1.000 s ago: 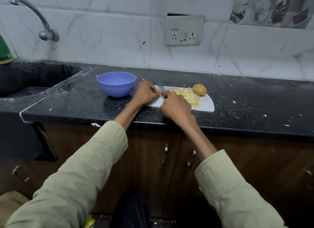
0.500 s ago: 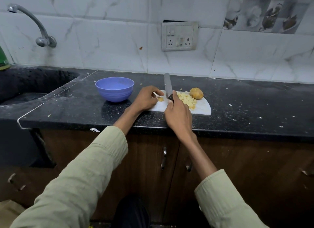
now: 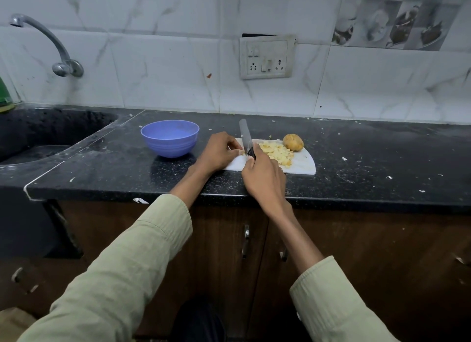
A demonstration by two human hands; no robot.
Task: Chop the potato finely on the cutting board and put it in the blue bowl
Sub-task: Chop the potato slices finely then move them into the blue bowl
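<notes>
A white cutting board (image 3: 303,165) lies on the black counter. On it sits a pile of chopped yellow potato (image 3: 276,153), with an uncut potato piece (image 3: 293,142) at the board's far right. My right hand (image 3: 263,174) grips a knife (image 3: 246,137) by its dark handle, blade pointing away over the board's left part. My left hand (image 3: 219,151) pinches a small potato bit against the board, just left of the blade. The blue bowl (image 3: 170,137) stands empty to the left of the board.
A dark sink (image 3: 38,137) with a metal tap (image 3: 46,43) is at the left. A wall socket panel (image 3: 266,57) sits on the tiled wall behind. Small white scraps dot the counter (image 3: 382,158). Cabinet doors with handles are below the counter edge.
The knife blade went from low on the board to raised and pointing away. My left hand stays on the small potato bit. The view shifted slightly downward.
</notes>
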